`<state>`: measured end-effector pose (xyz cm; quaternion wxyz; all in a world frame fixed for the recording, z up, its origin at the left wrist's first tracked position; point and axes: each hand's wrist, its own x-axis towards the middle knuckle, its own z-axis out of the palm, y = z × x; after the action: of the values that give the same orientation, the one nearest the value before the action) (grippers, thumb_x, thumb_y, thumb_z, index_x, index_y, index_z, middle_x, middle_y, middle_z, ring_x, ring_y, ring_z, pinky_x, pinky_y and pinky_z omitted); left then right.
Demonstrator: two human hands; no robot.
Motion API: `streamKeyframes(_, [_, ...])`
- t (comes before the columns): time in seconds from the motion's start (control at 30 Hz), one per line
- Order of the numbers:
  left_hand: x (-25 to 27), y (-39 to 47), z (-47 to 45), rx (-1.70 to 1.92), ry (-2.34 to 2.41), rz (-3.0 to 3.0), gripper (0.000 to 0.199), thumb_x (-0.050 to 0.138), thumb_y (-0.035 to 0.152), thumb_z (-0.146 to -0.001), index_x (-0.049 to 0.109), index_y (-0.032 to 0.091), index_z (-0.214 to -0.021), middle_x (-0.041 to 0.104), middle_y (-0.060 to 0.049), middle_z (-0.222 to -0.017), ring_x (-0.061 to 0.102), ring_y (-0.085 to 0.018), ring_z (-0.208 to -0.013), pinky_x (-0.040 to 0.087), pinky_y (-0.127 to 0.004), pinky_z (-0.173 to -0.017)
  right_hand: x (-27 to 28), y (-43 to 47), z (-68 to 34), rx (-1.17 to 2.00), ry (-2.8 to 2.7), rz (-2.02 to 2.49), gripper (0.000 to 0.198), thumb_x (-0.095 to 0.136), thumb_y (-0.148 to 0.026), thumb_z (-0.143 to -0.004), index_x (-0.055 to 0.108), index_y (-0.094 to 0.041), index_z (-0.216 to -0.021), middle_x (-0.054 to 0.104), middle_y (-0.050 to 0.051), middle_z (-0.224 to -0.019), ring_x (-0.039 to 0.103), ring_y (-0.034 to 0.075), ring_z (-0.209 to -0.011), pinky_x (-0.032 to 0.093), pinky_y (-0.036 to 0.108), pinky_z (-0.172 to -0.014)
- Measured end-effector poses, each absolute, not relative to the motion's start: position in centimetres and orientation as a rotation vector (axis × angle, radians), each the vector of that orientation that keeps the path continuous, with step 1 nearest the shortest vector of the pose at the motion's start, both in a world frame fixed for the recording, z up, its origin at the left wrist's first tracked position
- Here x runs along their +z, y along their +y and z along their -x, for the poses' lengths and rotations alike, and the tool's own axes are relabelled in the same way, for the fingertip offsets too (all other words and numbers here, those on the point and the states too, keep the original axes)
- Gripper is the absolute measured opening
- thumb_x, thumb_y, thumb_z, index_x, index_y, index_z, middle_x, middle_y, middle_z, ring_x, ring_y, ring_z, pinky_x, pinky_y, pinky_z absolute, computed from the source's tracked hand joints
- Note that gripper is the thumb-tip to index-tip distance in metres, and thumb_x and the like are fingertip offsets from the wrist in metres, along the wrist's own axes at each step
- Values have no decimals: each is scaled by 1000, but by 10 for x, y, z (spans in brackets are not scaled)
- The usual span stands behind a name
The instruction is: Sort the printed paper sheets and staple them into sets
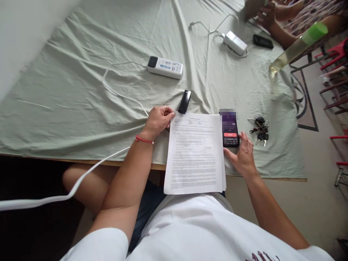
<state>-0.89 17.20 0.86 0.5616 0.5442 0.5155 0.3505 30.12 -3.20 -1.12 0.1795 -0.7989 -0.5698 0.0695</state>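
My left hand (pixel 160 119) pinches the top left corner of a stack of printed sheets (pixel 194 156), thumb on top. The sheets lie partly on the table and hang over its front edge toward my lap. At their top edge sits a small glossy black object (pixel 185 101) that looks like a stapler. My right hand (pixel 243 154) rests on the cloth with thumb and fingers apart, around the lower right corner of a lit smartphone (pixel 230 130). Its thumb reaches near the right edge of the sheets. A bunch of keys (pixel 260 129) lies to the right of the phone.
A pale green cloth (pixel 108 116) covers the table. A white power bank (pixel 165 67) with a cable lies ahead, a white adapter (pixel 235 42) and a black phone (pixel 262 41) farther right. A green-capped bottle (pixel 296 49) stands near another person's arm (pixel 282 34). Red chairs (pixel 335 54) are beyond.
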Motion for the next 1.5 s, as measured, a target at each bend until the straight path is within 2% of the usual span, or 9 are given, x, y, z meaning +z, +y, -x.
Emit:
streamKeyframes(0.3, [6, 173, 9, 825, 1239, -1300, 11, 67, 18, -79, 62, 19, -69, 54, 4, -50, 42, -8, -38, 30, -23, -41, -3, -17, -276, -65, -1548, 2377, 91, 68, -50, -88, 31, -12, -161, 60, 27, -144, 47, 43, -140, 44, 66, -111])
streamKeyframes(0.53, [3, 173, 9, 846, 1228, -1308, 11, 67, 18, -79, 61, 19, -69, 55, 5, -51, 41, -7, -38, 29, -22, -40, 0, 13, -294, -192, -1534, 2450, 99, 74, -56, -81, 37, -3, -156, 63, 32, -134, 53, 45, -132, 43, 66, -109])
streamKeyframes(0.77, [4, 173, 10, 839, 1233, -1331, 11, 66, 17, -80, 63, 18, -69, 54, 5, -52, 44, -8, -38, 30, -22, -40, 11, 64, -333, -119, -1468, 2593, 102, 79, -50, -77, 40, 4, -154, 60, 37, -136, 51, 48, -135, 43, 64, -110])
streamKeyframes(0.97, [1, 174, 9, 836, 1261, -1338, 14, 66, 15, -83, 62, 18, -70, 54, 5, -51, 43, -8, -37, 30, -22, -39, 16, 56, -327, -193, -1602, 2255, 67, 62, -46, -91, 52, -10, -147, 58, 27, -147, 47, 41, -144, 38, 63, -119])
streamKeyframes(1.1, [-2, 175, 9, 840, 1267, -1337, 15, 66, 15, -85, 61, 18, -71, 55, 5, -51, 44, -8, -38, 31, -22, -40, 15, 57, -304, 11, -1559, 1935, 55, 58, -47, -94, 55, -21, -142, 64, 19, -138, 65, 32, -121, 58, 51, -96])
streamKeyframes(1.2, [0, 173, 11, 839, 1262, -1367, 15, 66, 14, -87, 61, 18, -72, 54, 6, -51, 45, -7, -39, 32, -21, -41, 12, 75, -291, 207, -1430, 1881, 57, 60, -53, -94, 55, -22, -141, 71, 16, -124, 72, 27, -99, 61, 42, -78])
streamKeyframes(1.33, [5, 172, 15, 716, 1182, -1435, 17, 64, 14, -89, 60, 18, -74, 51, 6, -48, 46, -8, -40, 32, -21, -43, 7, 99, -282, 411, -1458, 1916, 68, 64, -62, -91, 56, -19, -142, 77, 12, -107, 72, 26, -87, 59, 45, -83])
streamKeyframes(1.43, [8, 172, 19, 607, 1062, -1423, 16, 61, 15, -92, 60, 19, -76, 50, 7, -50, 45, -8, -41, 31, -21, -43, 3, 103, -281, 534, -1565, 1839, 61, 69, -61, -89, 64, -22, -136, 80, 10, -104, 72, 27, -90, 57, 51, -95])
streamKeyframes(1.5, [9, 172, 21, 595, 992, -1395, 15, 61, 17, -92, 60, 18, -78, 51, 6, -54, 45, -7, -42, 31, -21, -44, 1, 98, -283, 672, -1513, 1701, 59, 77, -58, -85, 67, -25, -132, 80, 8, -105, 73, 26, -90, 59, 48, -92])
